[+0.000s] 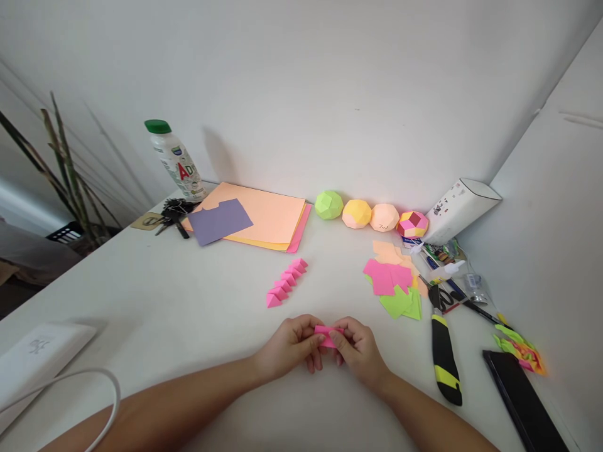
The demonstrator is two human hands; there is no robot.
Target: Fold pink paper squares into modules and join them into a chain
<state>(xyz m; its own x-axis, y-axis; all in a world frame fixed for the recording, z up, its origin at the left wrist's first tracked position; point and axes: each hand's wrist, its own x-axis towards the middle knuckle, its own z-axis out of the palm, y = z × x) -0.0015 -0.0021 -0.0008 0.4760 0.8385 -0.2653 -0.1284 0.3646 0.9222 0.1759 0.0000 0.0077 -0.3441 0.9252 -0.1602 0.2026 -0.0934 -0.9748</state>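
A small folded piece of pink paper [327, 339] is pinched between my two hands near the front of the table. My left hand [299, 342] grips its left end, thumb in front and fingers behind. On the right end, my right hand [355, 348] holds it in the same way. Just beyond my hands lies a slanting row of folded pink paper pieces [286, 284], set close together. To the right is a pile of cut paper in pink [387, 276], green [400, 302] and peach.
Paper balls [357, 214] line the wall. Coloured sheets [264, 207] lie at back left, beside keys [176, 211] and a bottle [176, 160]. On the right are a utility knife [445, 358], scissors [440, 298], glue and a black case [522, 395]. A white device [44, 351] with a cable sits left.
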